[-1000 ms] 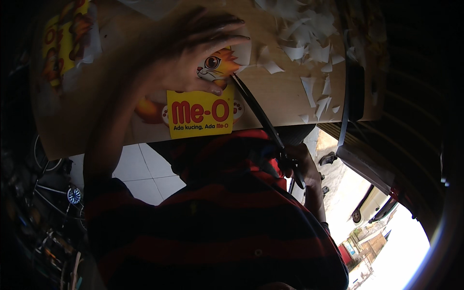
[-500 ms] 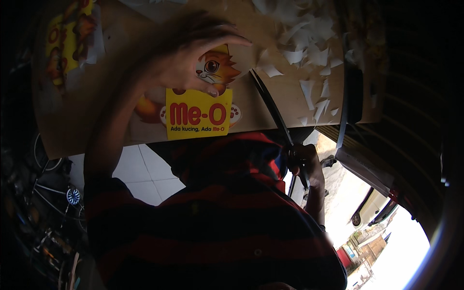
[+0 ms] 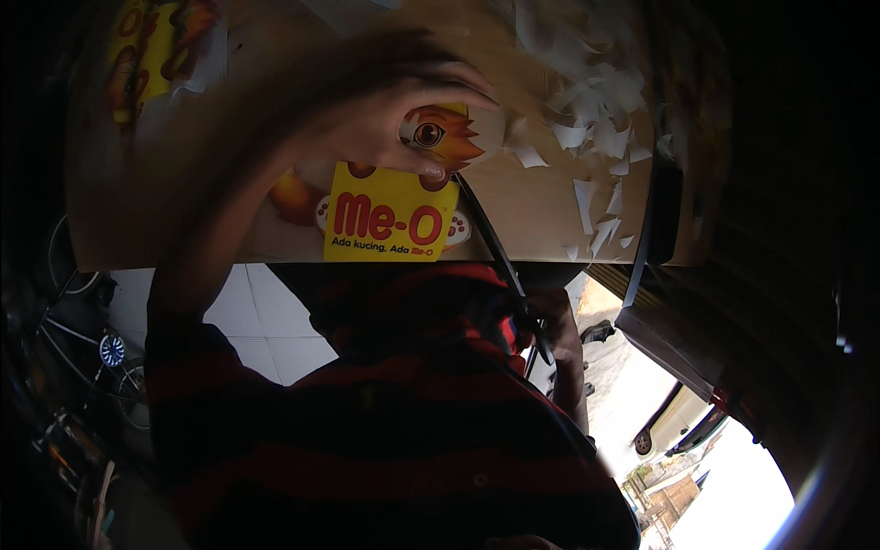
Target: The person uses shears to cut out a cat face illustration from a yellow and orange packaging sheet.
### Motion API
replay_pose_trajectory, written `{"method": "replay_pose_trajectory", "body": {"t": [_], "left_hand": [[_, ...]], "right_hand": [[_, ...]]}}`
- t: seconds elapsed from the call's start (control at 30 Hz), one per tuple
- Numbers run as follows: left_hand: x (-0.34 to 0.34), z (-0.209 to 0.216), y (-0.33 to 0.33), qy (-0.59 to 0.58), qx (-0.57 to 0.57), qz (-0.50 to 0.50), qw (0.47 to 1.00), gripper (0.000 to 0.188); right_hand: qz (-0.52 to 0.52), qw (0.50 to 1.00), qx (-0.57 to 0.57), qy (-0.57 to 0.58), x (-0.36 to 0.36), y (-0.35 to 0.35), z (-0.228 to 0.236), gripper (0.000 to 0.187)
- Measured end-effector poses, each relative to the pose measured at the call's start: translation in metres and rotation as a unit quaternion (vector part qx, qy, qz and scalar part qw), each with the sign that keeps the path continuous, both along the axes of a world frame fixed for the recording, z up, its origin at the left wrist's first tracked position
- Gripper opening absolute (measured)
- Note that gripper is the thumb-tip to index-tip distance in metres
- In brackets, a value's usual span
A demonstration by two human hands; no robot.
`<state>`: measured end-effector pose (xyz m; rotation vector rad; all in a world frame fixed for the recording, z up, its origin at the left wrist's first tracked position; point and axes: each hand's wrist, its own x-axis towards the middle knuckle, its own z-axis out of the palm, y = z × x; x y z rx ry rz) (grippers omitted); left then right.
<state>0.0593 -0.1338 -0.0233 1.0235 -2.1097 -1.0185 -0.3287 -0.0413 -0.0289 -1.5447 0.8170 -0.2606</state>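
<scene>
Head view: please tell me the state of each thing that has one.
Cat picture: partly covered by left hand
Left hand: curved, thumb on the picture
Scissors: tips at picture's edge, blade opening unclear
Right hand: closed on scissors
Paper scraps: loose, scattered

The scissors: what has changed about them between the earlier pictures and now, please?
The tip of the scissors, apart from the cat picture half a second ago, has moved back left to its edge, lower than at first. The right hand still grips them; the left hand stays on the picture.
</scene>
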Motion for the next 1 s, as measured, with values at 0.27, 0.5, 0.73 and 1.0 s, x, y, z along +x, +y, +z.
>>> {"method": "replay_pose_trajectory", "body": {"t": [0.27, 0.5, 0.73, 1.0], "left_hand": [[0.006, 0.004, 0.004, -0.091, -0.083, 0.027, 0.992, 0.074], [0.002, -0.001, 0.001, -0.113, -0.105, 0.006, 0.988, 0.078], [0.001, -0.007, 0.001, -0.120, -0.102, 0.010, 0.988, 0.080], [0.000, -0.004, 0.003, -0.117, -0.106, 0.024, 0.987, 0.081]], "right_hand": [[-0.021, 0.995, 0.096, -0.030, -0.013, 0.005, -0.005, 0.078], [-0.035, 0.986, 0.157, -0.040, 0.002, 0.001, -0.001, 0.068], [-0.001, 0.992, 0.123, -0.024, 0.015, -0.019, 0.006, 0.060], [-0.006, 0.999, 0.034, -0.030, 0.036, -0.010, 0.005, 0.053]]}}
